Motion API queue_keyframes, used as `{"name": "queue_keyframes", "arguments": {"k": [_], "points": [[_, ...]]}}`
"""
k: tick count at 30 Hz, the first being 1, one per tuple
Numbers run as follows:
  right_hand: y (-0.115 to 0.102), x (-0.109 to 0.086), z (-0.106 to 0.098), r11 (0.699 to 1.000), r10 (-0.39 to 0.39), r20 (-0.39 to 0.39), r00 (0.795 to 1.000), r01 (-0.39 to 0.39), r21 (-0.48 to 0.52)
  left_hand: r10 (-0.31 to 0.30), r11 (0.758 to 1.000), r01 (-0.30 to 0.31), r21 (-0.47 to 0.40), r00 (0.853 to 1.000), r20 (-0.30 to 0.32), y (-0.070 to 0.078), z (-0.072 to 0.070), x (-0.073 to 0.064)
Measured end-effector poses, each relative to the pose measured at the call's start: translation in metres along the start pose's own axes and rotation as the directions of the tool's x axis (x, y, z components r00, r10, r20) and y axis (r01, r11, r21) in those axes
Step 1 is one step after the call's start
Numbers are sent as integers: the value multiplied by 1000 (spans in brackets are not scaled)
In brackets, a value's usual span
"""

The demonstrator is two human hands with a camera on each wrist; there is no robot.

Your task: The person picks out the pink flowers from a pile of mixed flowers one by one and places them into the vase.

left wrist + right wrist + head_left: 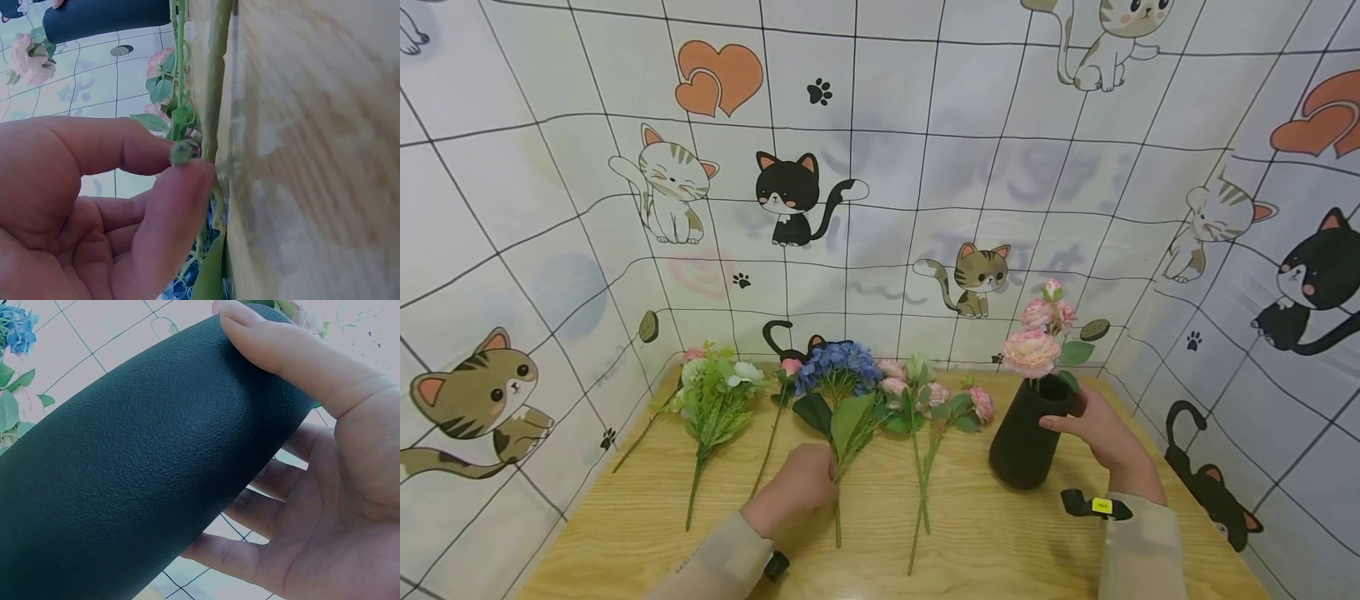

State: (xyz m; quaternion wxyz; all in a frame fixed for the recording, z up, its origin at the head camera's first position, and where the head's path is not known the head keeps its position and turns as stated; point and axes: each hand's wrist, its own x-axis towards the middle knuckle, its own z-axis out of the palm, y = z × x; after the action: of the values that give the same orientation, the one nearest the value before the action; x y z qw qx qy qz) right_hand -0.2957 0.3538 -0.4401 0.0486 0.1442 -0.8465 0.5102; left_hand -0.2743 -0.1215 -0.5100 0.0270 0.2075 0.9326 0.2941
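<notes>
My right hand [1101,429] grips a black vase [1022,442] near its mouth, thumb at the rim and fingers round the far side. The vase leans to the right, and a pink rose spray [1030,352] stands in it. In the right wrist view, its dark textured wall [137,437] fills the middle. My left hand [797,487] is low over the table by the blue hydrangea [838,368]. In the left wrist view, its thumb and forefinger pinch a thin green stem [182,154], seen end-on. Close beside the fingertips runs a thicker stem [215,81]. I cannot tell which flower the pinched stem belongs to.
Left on the wooden table [647,533] lie a green-and-white bunch [711,400] and a pink-tipped single stem [771,437]. Pink rose sprays [925,400] lie between the hydrangea and the vase. A cat-print cloth [880,208] encloses the back and sides.
</notes>
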Motion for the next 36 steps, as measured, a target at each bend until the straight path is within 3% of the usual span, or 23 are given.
{"name": "queue_keyframes", "arguments": {"k": [13,23,36], "points": [[0,2,3,1000,2,-1,1000,-2,15,72,997,-72,-6,997,-29,-5,-7,-2],[0,2,2,1000,14,-7,1000,-14,12,-27,999,25,-40,999,-39,10,-15,-3],[1,1,0,1000,16,-11,1000,-16,17,-10,998,5,-60,997,-79,7,-13,3]]}}
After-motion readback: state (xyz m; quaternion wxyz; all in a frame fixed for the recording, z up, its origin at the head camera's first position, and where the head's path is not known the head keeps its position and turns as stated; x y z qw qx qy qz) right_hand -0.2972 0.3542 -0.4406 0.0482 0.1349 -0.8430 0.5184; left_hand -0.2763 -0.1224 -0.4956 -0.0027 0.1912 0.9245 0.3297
